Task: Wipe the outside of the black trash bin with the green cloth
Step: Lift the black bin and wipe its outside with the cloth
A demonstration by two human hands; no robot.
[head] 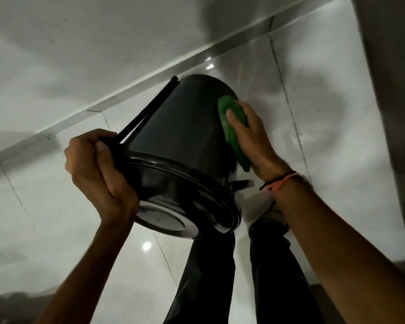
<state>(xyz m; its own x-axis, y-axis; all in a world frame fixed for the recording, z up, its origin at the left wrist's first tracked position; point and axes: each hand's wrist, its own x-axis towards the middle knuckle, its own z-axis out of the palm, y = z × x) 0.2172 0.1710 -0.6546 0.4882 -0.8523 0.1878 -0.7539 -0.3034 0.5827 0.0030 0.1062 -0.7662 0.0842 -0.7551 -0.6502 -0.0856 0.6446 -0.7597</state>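
The black trash bin [178,134] is held up off the floor and tilted, its lidded top toward me and its base pointing away. My left hand [96,174] grips the bin's rim at the lid's left edge, next to a black bar that runs along the bin's side. My right hand [250,134] presses the green cloth [232,127] flat against the bin's right outer wall. The cloth lies folded lengthwise under my fingers and thumb. A black pedal or lever sticks out near the rim on the right.
Glossy pale floor tiles [56,206] lie below, with a white wall and skirting [126,90] behind the bin. A grey wall edge [388,113] stands at the right. My dark-trousered legs [208,277] and a shoe show under the bin.
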